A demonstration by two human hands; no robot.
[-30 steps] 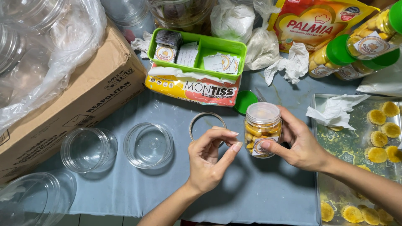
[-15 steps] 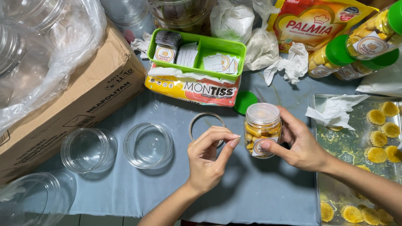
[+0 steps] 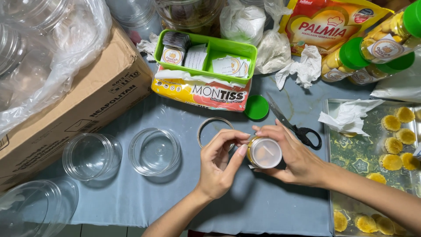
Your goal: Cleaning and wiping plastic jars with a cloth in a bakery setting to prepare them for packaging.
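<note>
A small clear jar packed with yellow cookies is tipped so its pale flat end faces me. My right hand wraps around it from the right. My left hand comes in from the left, thumb and fingertips pressed to the jar's rim and side. A loose green lid lies on the blue cloth just beyond the hands, and a clear ring lies flat behind my left fingers. Black-handled scissors rest right behind my right hand.
A metal tray with several yellow cookies is at the right. Two empty clear jars stand at the left beside a cardboard box. A green basket of labels sits on a tissue pack; green-capped filled jars lie far right.
The jar has been tipped from upright so its flat end now faces me. My left hand has moved in from a pinch beside the jar to touching it.
</note>
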